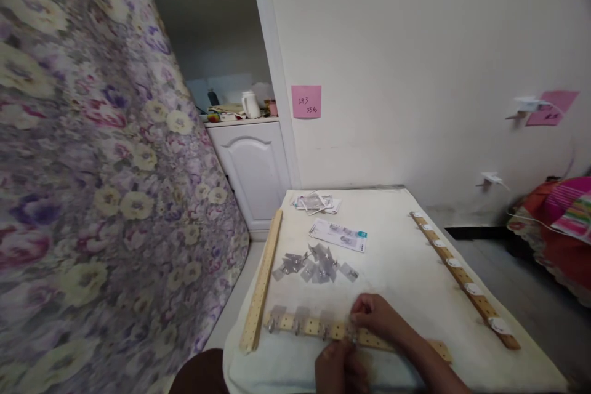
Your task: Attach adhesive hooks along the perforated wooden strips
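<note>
A perforated wooden strip (311, 326) lies across the near part of the table. Along it sit several clear square pieces, each with a small shiny metal part (297, 324) at the strip's edge. My right hand (373, 315) pinches at the top of one such clear piece with a metal part (353, 337), over the strip. Just below, my left hand (336, 364) is closed with its fingertips at the metal part; its grip is partly hidden. Beyond the strip lies a loose pile of the same clear pieces (325, 263), with one single piece (349, 272) to its right.
Another perforated wooden strip (263, 283) runs along the table's left edge. At the right lies a strip with several white round pieces (462, 274). A printed card (338, 234) and stacked packaging (316, 201) rest farther back. A floral curtain (115, 166) hangs at left.
</note>
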Available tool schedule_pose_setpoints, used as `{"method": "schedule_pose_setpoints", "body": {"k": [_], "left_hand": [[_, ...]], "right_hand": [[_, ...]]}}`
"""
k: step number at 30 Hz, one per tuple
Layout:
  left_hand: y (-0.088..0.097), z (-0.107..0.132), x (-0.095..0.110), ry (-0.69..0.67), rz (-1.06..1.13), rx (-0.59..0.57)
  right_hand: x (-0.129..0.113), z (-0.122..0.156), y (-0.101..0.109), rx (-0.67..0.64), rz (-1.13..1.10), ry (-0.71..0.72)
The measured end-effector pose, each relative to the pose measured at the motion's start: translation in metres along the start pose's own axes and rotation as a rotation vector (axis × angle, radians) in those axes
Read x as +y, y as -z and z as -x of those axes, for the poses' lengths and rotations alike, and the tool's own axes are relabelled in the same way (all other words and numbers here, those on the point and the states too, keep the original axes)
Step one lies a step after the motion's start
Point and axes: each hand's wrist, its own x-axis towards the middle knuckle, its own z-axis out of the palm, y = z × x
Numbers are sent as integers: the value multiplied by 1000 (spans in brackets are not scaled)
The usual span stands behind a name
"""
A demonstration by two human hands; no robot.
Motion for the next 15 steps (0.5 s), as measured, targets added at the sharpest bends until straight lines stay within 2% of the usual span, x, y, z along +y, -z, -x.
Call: {"method": "schedule_pose_setpoints", "body": {"k": [15], "left_hand": [[0,2,2,-54,-5,-9]], "right_hand": [[0,-5,-6,23,51,-34]]}}
